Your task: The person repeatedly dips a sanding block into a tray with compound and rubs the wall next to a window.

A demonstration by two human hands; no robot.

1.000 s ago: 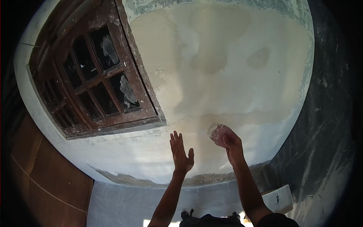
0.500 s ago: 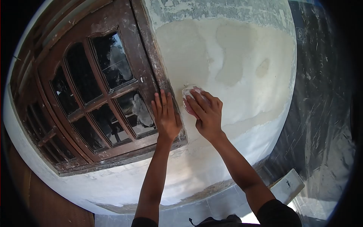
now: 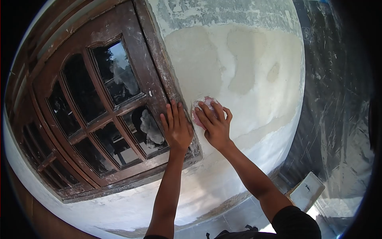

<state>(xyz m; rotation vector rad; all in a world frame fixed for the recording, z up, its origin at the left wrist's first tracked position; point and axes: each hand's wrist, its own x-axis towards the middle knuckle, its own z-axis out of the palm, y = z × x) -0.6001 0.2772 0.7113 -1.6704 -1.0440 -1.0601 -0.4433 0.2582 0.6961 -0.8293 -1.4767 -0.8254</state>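
Note:
My left hand (image 3: 178, 133) lies flat with fingers stretched along the edge of the brown wooden window frame (image 3: 166, 73). To its right, my right hand (image 3: 216, 129) presses a pinkish, white-dusted pad (image 3: 197, 119) against the wall (image 3: 254, 107), close beside the frame. Its fingers are spread over the pad and cover much of it. Whether the pad is a sponge or folded abrasive, I cannot tell. Around it the wall surface is pale, with beige-grey smoothed patches.
The brown window (image 3: 112, 112) has several glass panes and a worn, scuffed frame. Bare grey wall (image 3: 223, 12) shows at the top. Dark plastic sheeting (image 3: 330, 87) hangs at the right. A whitish rectangular object (image 3: 308, 191) stands low on the right, near grey floor tiles (image 3: 238, 217).
The view has shifted a little, so the window's lower edge sits lower. My right fingers are more spread over the pad. My left hand stays on the frame.

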